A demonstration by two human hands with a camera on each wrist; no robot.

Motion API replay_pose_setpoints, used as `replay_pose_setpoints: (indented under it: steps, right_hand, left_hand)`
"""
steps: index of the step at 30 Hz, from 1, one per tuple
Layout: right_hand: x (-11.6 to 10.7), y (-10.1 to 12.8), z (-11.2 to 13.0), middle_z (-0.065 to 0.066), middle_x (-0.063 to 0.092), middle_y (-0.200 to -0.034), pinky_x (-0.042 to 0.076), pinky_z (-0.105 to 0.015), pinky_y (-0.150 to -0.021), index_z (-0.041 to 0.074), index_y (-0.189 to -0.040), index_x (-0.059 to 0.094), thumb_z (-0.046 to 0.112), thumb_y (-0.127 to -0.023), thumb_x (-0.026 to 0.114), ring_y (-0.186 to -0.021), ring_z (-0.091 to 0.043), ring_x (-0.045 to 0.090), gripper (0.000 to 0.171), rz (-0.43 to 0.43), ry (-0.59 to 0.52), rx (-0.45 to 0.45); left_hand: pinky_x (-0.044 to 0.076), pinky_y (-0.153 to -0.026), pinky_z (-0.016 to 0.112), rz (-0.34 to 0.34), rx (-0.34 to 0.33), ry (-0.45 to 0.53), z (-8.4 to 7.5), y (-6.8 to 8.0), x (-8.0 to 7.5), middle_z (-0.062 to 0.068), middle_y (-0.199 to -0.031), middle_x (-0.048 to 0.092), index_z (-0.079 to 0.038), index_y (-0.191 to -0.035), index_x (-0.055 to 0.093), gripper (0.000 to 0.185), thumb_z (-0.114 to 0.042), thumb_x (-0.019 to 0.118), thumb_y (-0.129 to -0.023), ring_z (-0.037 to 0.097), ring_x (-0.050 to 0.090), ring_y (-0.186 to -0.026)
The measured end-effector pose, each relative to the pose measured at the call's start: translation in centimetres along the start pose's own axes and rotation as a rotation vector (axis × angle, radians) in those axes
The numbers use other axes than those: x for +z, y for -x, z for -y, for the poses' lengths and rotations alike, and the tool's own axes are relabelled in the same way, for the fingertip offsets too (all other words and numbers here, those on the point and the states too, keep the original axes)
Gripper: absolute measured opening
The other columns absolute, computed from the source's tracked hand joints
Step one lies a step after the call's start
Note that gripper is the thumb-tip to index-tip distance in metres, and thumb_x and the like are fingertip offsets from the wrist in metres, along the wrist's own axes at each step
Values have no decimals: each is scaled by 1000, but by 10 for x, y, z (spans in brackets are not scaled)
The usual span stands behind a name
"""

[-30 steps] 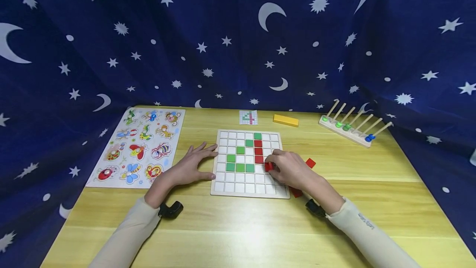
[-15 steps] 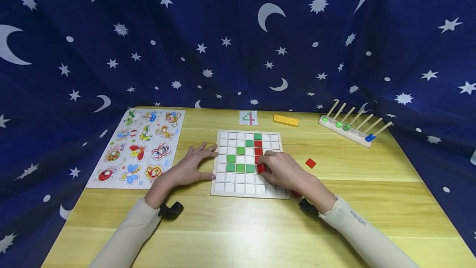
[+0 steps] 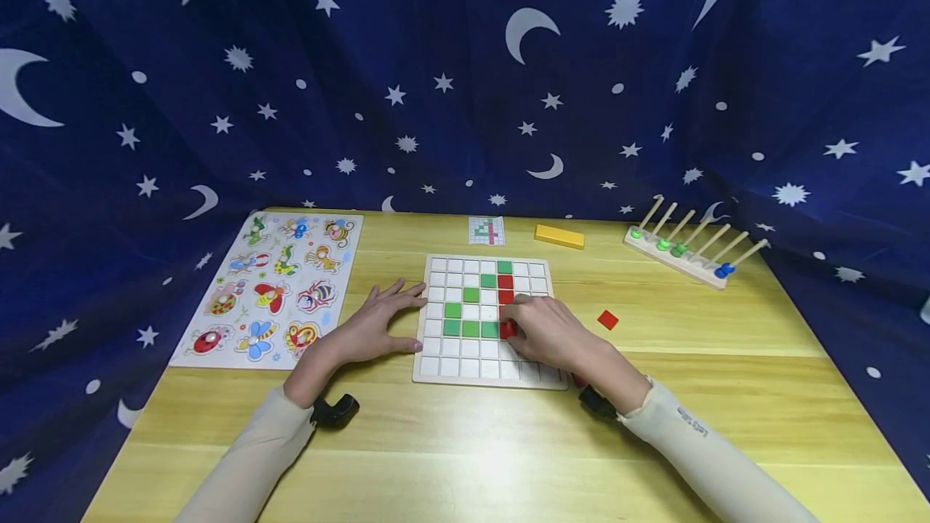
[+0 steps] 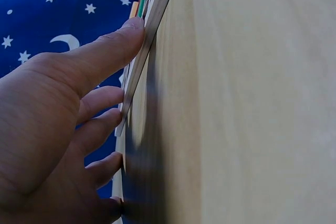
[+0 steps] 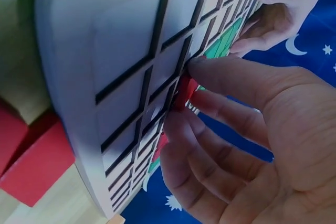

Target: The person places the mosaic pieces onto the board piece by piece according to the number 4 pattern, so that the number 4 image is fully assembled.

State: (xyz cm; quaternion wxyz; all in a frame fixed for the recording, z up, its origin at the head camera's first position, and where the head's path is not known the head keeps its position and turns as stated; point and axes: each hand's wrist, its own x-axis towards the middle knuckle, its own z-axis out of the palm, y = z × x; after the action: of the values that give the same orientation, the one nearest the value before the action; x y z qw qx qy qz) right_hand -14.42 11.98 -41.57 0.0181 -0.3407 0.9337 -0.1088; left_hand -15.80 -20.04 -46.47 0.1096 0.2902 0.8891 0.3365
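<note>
A white grid board (image 3: 472,370) lies mid-table, with green tiles (image 3: 471,329) forming a diagonal and a row, and red tiles (image 3: 504,282) in a column. My right hand (image 3: 552,333) pinches a red square tile (image 3: 508,330) between thumb and fingers, at the cell just right of the green row. In the right wrist view that red tile (image 5: 185,90) shows low over the grid, partly hidden by the fingertips. My left hand (image 3: 370,325) has its fingers spread, thumb and fingertips at the board's left edge; the left wrist view shows the thumb (image 4: 113,48) against that edge.
A small pattern card (image 3: 486,231) and a yellow block (image 3: 559,236) lie behind the board. A puzzle board (image 3: 243,317) with insect pictures is at left, a peg rack (image 3: 676,258) at back right. Loose red tiles (image 5: 44,163) lie right of the board, another (image 3: 608,320) farther out.
My right hand has moved left with the red tile, from the column to the right into the cell below the red column. The left hand has stayed in place.
</note>
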Motion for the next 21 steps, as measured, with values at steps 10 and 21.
replay_pose_setpoints:
  steps: [10, 21]
  right_hand:
    - [-4, 4, 0, 2, 60, -79, 39, -28, -56, 11, -103, 76, 7, -79, 79, -64, -13, 45, 25, -6, -22, 26]
    - [-12, 26, -14, -1, 63, -86, 42, -28, -55, 7, -99, 74, 10, -79, 80, -63, -12, 47, 21, -10, -35, 87]
  left_hand:
    - [-5, -118, 60, 6, -2, 5, -3, 0, 0, 3, -162, 28, -9, -145, 52, 70, -35, 79, -86, 35, 9, -151]
    - [-5, -118, 60, 2, 2, -1, -1, 0, 0, 3, -162, 28, -8, -145, 52, 70, -35, 80, -86, 35, 11, -151]
